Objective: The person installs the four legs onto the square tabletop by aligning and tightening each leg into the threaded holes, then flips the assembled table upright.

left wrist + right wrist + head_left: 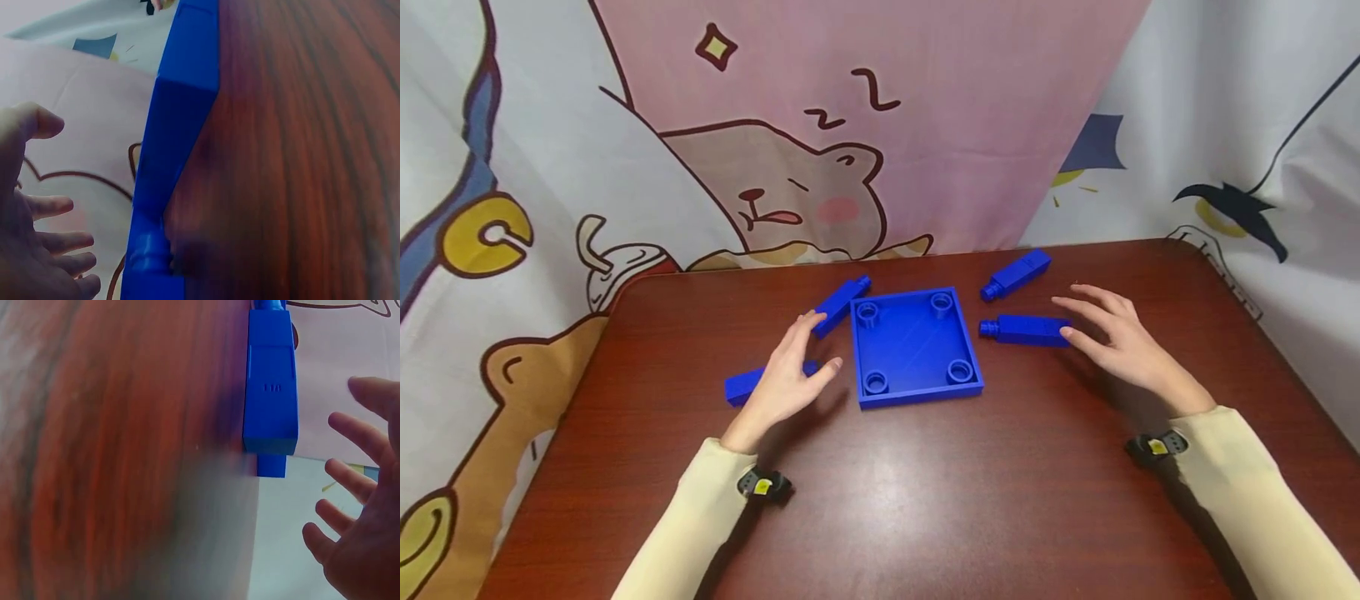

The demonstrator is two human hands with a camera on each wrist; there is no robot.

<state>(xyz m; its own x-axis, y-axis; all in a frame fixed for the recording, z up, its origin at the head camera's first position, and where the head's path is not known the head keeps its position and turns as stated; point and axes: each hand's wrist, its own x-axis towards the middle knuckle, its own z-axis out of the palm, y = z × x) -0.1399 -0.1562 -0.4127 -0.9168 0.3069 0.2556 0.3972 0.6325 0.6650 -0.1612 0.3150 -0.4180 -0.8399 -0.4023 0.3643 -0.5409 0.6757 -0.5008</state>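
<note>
A shallow blue square tray [910, 343] with a round socket in each corner lies mid-table. My left hand [784, 377], fingers spread, hovers over a blue square peg [743, 387], hiding part of it. Its fingertips come close to another blue peg [837, 310] beside the tray; contact is hard to tell. My right hand [1112, 343] is held with fingers apart at the outer end of a blue peg [1028, 330] whose narrow ridged tip faces the tray. In the right wrist view that hand [369, 519] grips nothing, and small raised marks show on the peg [272, 394].
One more blue peg [1018, 273] lies slantwise near the back edge, beyond the right hand. A printed curtain [970, 108] hangs behind the brown wooden table [925, 500] and down both sides. Black straps with small devices [764, 484] sit on both wrists.
</note>
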